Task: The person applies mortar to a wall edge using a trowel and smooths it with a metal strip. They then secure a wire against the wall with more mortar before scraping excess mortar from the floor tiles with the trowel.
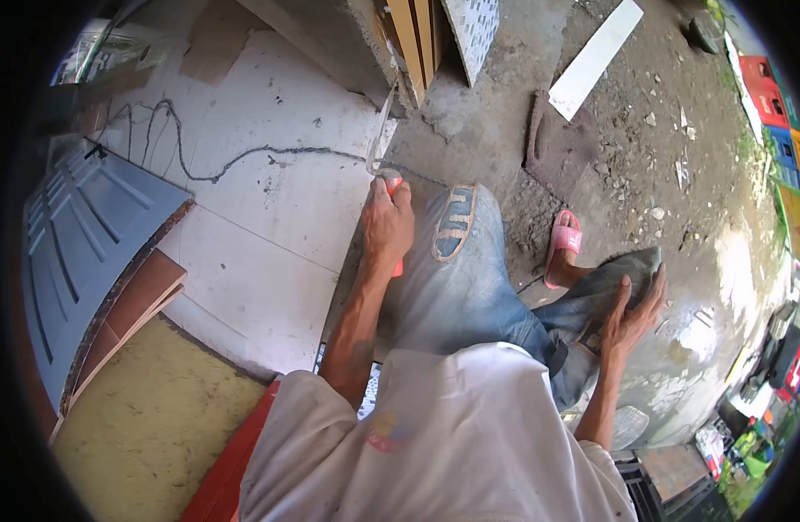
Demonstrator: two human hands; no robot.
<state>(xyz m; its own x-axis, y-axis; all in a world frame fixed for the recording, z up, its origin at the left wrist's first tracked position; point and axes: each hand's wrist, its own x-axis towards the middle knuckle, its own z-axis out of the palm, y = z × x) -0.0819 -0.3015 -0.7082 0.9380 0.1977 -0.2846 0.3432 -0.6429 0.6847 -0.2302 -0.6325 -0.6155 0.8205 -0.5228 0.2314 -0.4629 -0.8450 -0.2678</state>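
Note:
My left hand [387, 224] is closed around the red handle of a hand tool [394, 183]. Its thin metal blade [381, 130] points up along the edge of the white floor tiles [269, 200], near a concrete step. My right hand [633, 311] rests flat on my right knee, fingers spread, holding nothing. I am squatting in blue jeans with a patched left knee [455, 222].
A black cable [200, 170] snakes over the white tiles. A grey door panel [78, 226] and stacked brown tiles [139, 296] lie at left. On the dirt ground to the right are a pink sandal [563, 239], a white plank [595, 56] and coloured crates [769, 96].

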